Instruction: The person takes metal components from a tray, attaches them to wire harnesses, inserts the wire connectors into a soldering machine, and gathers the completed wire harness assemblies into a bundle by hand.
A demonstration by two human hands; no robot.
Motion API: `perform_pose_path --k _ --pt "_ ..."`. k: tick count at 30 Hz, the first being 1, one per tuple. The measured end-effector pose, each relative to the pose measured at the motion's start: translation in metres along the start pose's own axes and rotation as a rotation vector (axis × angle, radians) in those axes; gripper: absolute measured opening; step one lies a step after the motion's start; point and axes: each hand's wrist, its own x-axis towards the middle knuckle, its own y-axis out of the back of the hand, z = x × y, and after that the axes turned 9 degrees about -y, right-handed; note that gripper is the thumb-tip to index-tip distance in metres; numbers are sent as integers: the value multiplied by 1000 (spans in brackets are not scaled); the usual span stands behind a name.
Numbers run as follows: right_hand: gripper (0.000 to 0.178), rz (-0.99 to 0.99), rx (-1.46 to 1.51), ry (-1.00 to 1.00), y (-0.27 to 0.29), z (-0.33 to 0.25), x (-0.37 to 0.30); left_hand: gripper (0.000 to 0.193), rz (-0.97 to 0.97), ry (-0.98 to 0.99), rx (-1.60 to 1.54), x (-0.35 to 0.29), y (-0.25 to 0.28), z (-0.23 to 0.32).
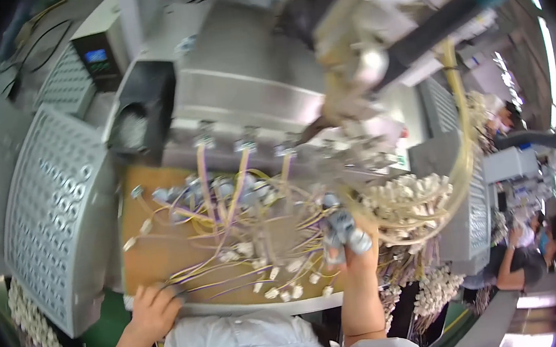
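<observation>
At the near left edge of the brown work board (158,254), my left hand (150,312) has its fingers curled round the ends of thin yellow and purple wires (210,269). My right hand (363,222), at the board's right side, is closed around small grey-blue rounded parts (343,226); its fingertips are blurred and partly hidden. Similar grey-blue parts (192,195) lie among the wires at the far side of the board. Small white connectors (294,292) end several wires near the front edge. Yellow and purple wire bundles (244,173) hang from metal holders on the machine beyond.
A grey metal machine (241,82) with blurred mechanisms stands behind the board. Perforated grey panels (51,204) flank the left. White connector bundles (416,199) and a clear yellowish hose (463,120) crowd the right. A co-worker (524,259) sits farther right.
</observation>
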Motion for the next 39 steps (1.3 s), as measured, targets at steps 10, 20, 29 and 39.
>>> perform_pose_path --k 10,20,29,39 --pt "36 177 128 19 -8 -20 50 19 277 341 -431 73 40 -12" --pt "41 17 -564 133 24 -57 36 21 316 322 -473 84 43 -43" --pt "26 -668 -1157 314 -124 -13 4 18 428 360 -390 81 49 -39" --pt "23 -727 -639 -161 -109 -13 5 36 209 709 552 0 109 -207"
